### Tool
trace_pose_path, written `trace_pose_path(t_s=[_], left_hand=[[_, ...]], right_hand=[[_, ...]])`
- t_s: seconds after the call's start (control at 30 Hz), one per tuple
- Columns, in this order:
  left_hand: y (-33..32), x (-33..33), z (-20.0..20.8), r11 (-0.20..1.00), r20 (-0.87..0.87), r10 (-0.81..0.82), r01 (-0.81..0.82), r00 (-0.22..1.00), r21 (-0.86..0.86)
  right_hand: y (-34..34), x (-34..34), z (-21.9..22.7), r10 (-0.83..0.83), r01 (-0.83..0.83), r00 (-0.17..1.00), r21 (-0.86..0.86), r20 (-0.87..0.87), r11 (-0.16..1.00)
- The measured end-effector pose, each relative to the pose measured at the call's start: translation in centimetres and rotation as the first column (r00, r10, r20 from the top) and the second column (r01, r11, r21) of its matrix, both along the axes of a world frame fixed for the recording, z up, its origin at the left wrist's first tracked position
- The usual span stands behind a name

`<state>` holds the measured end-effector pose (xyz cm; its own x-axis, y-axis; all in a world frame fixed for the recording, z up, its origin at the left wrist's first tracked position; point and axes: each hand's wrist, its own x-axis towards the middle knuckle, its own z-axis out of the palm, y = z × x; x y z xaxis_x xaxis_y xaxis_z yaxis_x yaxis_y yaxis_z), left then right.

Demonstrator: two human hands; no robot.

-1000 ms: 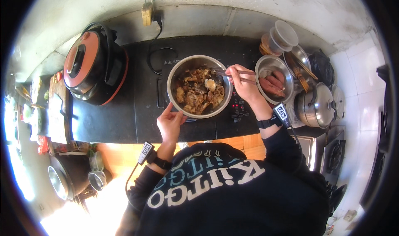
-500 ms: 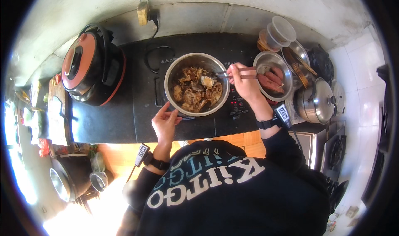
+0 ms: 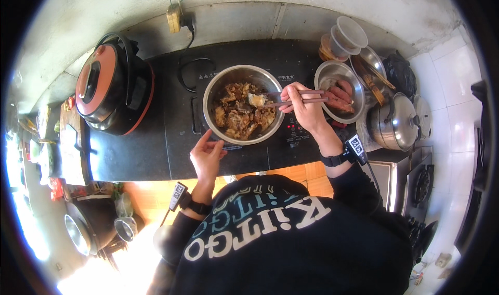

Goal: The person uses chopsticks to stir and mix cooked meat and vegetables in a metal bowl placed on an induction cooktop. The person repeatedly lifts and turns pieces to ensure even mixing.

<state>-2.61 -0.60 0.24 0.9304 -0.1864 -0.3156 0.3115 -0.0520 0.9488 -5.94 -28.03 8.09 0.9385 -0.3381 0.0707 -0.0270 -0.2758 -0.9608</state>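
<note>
My right hand [image 3: 303,107] is closed on a pair of brown chopsticks [image 3: 315,100], and their tips reach to the left of my grip, down into a steel pot [image 3: 244,73]. In this pot is the browned food [image 3: 241,119], and the tips are at one paler piece [image 3: 257,100]; if they squeeze it, I cannot tell. My left hand [image 3: 206,157] is at the near left side of the pot, its fingers loosely apart, close to the rim; whether they touch the rim, I cannot say exactly. The pot stands on a black cooker [image 3: 280,137], which carries small white printing and warning triangles beyond my left hand, and red lights just below my right one. On each wrist I wear a tag with black-and-white square marks, the right tag [image 3: 356,145] and the left tag [image 3: 178,193]. My dark sweatshirt [image 3: 306,253], nearer to me than both hands, has large letters in white and blue. Just to the right of my chopstick grip is a metal bowl [image 3: 325,72] with reddish pieces [image 3: 340,96], and farther right stands a lidded pan [image 3: 399,123].
</note>
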Motion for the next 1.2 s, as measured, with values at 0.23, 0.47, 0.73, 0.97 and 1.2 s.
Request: trace_pose_path(t_s=[0.23,0.47,0.73,0.97,1.2], left_hand=[[1.2,-0.2,-0.6,0.999,-0.012,0.037,-0.037,0.999,0.024],[1.8,-0.2,-0.8,0.999,-0.015,0.052,-0.052,0.999,0.012],[1.8,-0.1,-0.7,0.999,-0.014,0.047,-0.047,0.999,0.003],[-0.6,0.3,-0.2,1.000,-0.064,0.005,-0.004,0.998,0.027],[-2.1,0.8,0.0,0.999,0.034,0.005,-0.006,0.999,0.045]], right_hand=[[-2.4,-0.6,-0.2,-0.104,0.102,0.990,0.023,0.096,0.995],[-2.4,-1.2,0.7,-0.098,0.094,0.989,0.044,0.111,0.995],[-1.3,-1.7,1.4,-0.064,0.075,0.992,-0.103,0.108,0.992],[-0.7,-1.0,-1.0,-0.066,0.087,0.990,-0.178,0.121,0.980],[-2.0,0.0,-4.2,-0.047,0.060,0.993,-0.116,0.112,0.991]])
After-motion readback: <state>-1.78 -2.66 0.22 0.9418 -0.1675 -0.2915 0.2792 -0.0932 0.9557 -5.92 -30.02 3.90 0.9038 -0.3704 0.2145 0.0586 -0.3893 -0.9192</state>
